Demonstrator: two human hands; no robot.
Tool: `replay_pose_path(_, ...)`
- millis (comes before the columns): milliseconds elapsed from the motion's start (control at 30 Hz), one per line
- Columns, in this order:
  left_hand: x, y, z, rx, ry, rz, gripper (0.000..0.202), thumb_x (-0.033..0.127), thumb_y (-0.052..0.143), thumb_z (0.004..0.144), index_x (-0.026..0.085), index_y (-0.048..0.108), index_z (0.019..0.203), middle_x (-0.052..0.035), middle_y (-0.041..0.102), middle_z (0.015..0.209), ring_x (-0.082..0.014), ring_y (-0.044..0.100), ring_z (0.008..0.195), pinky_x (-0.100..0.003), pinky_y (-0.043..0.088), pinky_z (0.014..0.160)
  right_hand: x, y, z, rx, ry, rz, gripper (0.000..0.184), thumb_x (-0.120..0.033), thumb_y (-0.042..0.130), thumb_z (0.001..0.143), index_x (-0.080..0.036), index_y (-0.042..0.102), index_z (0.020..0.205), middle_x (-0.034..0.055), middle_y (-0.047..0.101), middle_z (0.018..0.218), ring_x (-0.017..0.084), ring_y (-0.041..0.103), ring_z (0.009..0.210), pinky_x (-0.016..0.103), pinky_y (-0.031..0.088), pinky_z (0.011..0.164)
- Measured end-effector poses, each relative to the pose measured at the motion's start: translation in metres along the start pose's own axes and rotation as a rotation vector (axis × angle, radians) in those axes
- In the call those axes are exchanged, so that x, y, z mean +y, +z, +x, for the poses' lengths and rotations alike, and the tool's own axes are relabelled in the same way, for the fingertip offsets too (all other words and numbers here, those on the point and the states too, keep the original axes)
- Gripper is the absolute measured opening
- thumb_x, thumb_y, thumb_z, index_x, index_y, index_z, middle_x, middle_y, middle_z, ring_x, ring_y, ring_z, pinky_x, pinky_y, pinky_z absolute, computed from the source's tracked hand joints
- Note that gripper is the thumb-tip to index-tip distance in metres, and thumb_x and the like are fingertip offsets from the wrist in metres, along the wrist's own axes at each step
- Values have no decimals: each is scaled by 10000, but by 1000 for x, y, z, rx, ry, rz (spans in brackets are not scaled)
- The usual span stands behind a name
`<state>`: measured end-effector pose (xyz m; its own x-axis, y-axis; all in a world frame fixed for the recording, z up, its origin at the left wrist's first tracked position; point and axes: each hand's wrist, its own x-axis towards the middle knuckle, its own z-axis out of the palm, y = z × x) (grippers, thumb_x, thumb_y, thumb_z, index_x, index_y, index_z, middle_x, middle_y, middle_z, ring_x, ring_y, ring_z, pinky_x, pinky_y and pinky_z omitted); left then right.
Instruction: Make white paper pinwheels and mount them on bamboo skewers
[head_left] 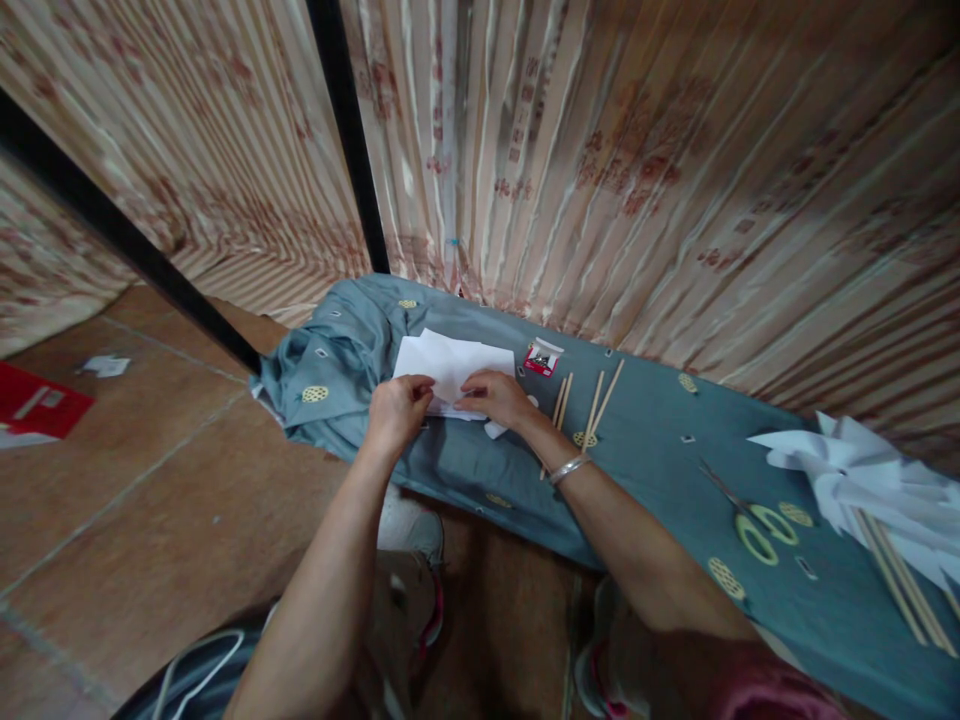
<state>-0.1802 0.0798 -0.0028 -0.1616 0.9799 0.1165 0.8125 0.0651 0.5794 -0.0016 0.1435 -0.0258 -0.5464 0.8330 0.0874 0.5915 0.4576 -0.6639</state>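
A stack of white paper [450, 362] lies on a blue-grey patterned cloth [645, 430] over a low bench. My left hand [399, 405] is closed on the paper's near left edge, fingers curled over it. My right hand [496, 396] presses and pinches the near right edge of the same paper; a silver bangle [568, 468] is on that wrist. A small scrap of white paper [495, 429] pokes out under the right hand.
A small red and white box of pins [541, 357] and several thin wooden sticks [596, 402] lie right of the paper. Green-handled scissors [750, 515] and white paper pinwheels on sticks [870, 480] are at the right. A striped curtain [600, 150] hangs behind. A red sheet [37, 405] lies on the floor at the left.
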Motion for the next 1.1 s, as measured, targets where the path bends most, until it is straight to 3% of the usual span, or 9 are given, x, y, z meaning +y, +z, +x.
replay_pose_path(200, -1, 0, -1, 9, 15, 5, 265, 163, 582, 784, 194, 738, 996, -68, 752, 944, -227, 702, 846, -295, 517, 789, -4, -2, -3, 7, -29, 25, 65, -223, 694, 779, -178, 741, 768, 22, 700, 846, 152, 618, 816, 245, 428, 734)
replay_pose_path(333, -1, 2, -1, 12, 38, -23, 280, 136, 580, 775, 174, 717, 1016, -77, 736, 979, -207, 704, 827, -291, 530, 789, -9, 1, -5, 45, -16, 53, 108, -124, 656, 749, -185, 724, 692, -3, 698, 753, 147, 614, 760, 242, 424, 717)
replay_pose_path(467, -1, 8, -1, 40, 89, -113, 473, 98, 588, 738, 169, 600, 1205, -100, 643, 1217, -173, 695, 858, -271, 551, 758, -12, 1, 1, 138, 54, 119, 138, -180, 626, 761, -178, 711, 652, -24, 647, 587, 134, 580, 598, 236, 417, 604)
replay_pose_path(567, -2, 13, -1, 30, 138, -133, 604, 92, 599, 712, 159, 510, 1305, -124, 576, 1313, -182, 685, 892, -302, 557, 798, -15, -7, 7, 224, 96, 192, 126, -248, 645, 752, -164, 717, 692, -19, 658, 604, 132, 577, 570, 233, 422, 561)
replay_pose_path(700, 1, 18, -1, -31, 198, -23, 500, 121, 614, 718, 135, 598, 1218, -123, 638, 1235, -262, 610, 1099, -402, 483, 983, -25, -31, 7, 316, 92, 307, 186, -344, 675, 729, -161, 709, 729, -10, 688, 692, 130, 595, 614, 234, 452, 574)
replay_pose_path(833, 7, 22, -2, -59, 228, -2, 375, 142, 638, 713, 178, 683, 1083, -90, 678, 1174, -276, 575, 1155, -411, 445, 1028, -34, -65, -12, 458, 59, 565, 302, -455, 746, 629, -165, 665, 631, -39, 606, 562, 100, 529, 525, 229, 431, 529)
replay_pose_path(967, 9, 24, -3, -84, 239, 10, 302, 142, 634, 715, 191, 713, 1004, -81, 703, 1113, -270, 597, 1117, -389, 469, 995, -35, -98, -50, 669, 73, 546, 275, -420, 746, 649, -173, 637, 596, -55, 554, 525, 81, 477, 496, 218, 394, 504)
replay_pose_path(1100, 13, 24, -4, -75, 239, 8, 302, 201, 626, 766, 160, 697, 1057, -113, 675, 1173, -278, 581, 1147, -404, 449, 1014, -30, -126, -103, 940, 82, 440, 215, -377, 781, 629, -195, 673, 669, -36, 614, 602, 111, 536, 560, 255, 457, 566)
